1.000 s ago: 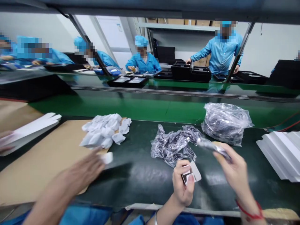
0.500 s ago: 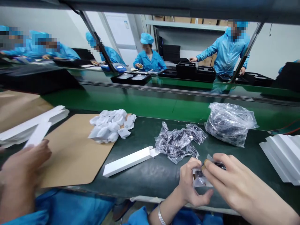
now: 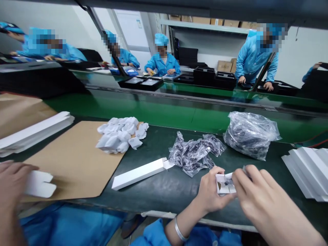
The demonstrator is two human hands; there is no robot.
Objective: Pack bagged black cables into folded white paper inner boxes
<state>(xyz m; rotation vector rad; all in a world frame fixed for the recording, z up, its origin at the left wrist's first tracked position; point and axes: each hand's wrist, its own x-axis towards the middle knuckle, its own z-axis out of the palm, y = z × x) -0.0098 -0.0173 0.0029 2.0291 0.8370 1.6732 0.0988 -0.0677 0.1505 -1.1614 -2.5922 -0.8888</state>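
My left hand [image 3: 212,189] is closed around a white carton [image 3: 219,184], whose open end faces me. At that opening, the curled fingers of my right hand [image 3: 256,189] grip a small clear plastic bag [image 3: 228,177], partly inside the carton; the fingers hide much of it. Just beyond lies a loose pile of clear bags with dark contents [image 3: 193,152]. To the left of my hands, a long white box [image 3: 139,173] rests on the dark green bench, its end flap open towards the pile.
A large clear bag of dark items [image 3: 249,135] stands behind my right hand. Stacked white cartons [image 3: 310,172] lie at right. At left are white wrapped pieces [image 3: 119,135] on cardboard [image 3: 79,160], and a co-worker's hand [image 3: 12,181] with a white box [image 3: 39,184]. A conveyor [image 3: 153,112] runs behind.
The bag has gone deeper into the carton, and the carton's opening now shows more. My right hand has shifted slightly right. At left, the co-worker's hand has drawn the white box nearer.
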